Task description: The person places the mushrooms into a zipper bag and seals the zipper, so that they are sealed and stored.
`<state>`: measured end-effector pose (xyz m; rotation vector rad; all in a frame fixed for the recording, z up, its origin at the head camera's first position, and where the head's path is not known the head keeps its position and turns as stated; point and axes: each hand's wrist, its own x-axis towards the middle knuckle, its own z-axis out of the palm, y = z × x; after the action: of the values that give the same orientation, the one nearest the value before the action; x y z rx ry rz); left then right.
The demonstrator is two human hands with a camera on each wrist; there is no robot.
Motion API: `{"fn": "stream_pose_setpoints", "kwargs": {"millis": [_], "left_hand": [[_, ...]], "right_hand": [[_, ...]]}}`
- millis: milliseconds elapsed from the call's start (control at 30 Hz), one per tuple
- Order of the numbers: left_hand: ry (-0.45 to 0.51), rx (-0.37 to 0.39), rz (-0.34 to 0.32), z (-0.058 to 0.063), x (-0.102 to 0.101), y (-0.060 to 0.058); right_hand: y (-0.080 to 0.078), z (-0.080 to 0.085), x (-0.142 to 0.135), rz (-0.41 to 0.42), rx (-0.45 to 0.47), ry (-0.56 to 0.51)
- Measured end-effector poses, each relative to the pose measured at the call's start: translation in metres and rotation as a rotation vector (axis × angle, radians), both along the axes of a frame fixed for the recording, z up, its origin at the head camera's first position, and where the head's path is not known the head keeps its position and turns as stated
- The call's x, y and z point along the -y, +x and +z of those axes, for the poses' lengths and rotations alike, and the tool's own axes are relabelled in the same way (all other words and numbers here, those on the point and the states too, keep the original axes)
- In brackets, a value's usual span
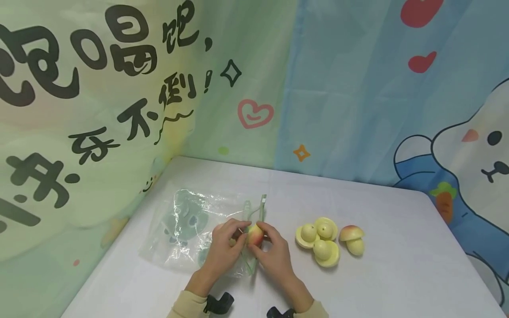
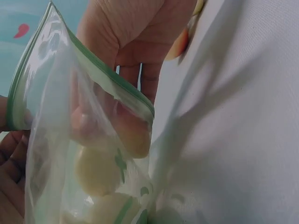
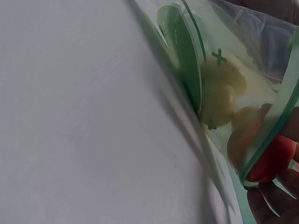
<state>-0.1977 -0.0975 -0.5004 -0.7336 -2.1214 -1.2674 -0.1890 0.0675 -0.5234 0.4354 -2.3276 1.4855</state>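
Observation:
The right hand [image 1: 275, 251] grips a toy mushroom [image 1: 255, 236] with a red-and-yellow cap and pale stem, just inside the mouth of a clear zip bag [image 3: 261, 42] with a green zip edge. In the right wrist view, that hand's fingers curl about the red cap [image 3: 276, 158] at the zip edge. The left hand [image 1: 226, 243] pinches the bag's other edge, holding the mouth apart; in the left wrist view its thumb lies over the zip strip. Inside the bag are more pale yellow rounded pieces [image 2: 97, 170], partly blurred by the plastic.
Right of the hands, three toy mushrooms [image 1: 326, 254] stand upturned on their caps, touching one another. Another mushroom [image 1: 351, 240] lies on its side beside them. The bag's body [image 1: 159, 247] spreads leftward over the white table [image 1: 397, 265]. A printed cloth [image 1: 330, 110] hangs behind.

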Motion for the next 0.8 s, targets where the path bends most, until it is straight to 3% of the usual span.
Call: {"fn": "stream_pose_setpoints", "kwargs": {"millis": [200,400,600,800], "left_hand": [[0.033,0.059,-0.058,0.0,0.0,0.002],[0.04,0.14,-0.082,-0.001,0.0,0.004],[0.036,0.179,-0.065,0.0,0.0,0.006],[0.035,0.193,-0.037,0.001,0.0,0.005]], "right_hand": [[-0.001,0.001,0.005,-0.016,-0.022,0.068],[-0.003,-0.002,0.01,0.02,0.048,0.126],[-0.004,-0.005,0.011,0.063,0.105,0.105],[-0.003,-0.004,0.005,0.054,0.063,0.062]]}}
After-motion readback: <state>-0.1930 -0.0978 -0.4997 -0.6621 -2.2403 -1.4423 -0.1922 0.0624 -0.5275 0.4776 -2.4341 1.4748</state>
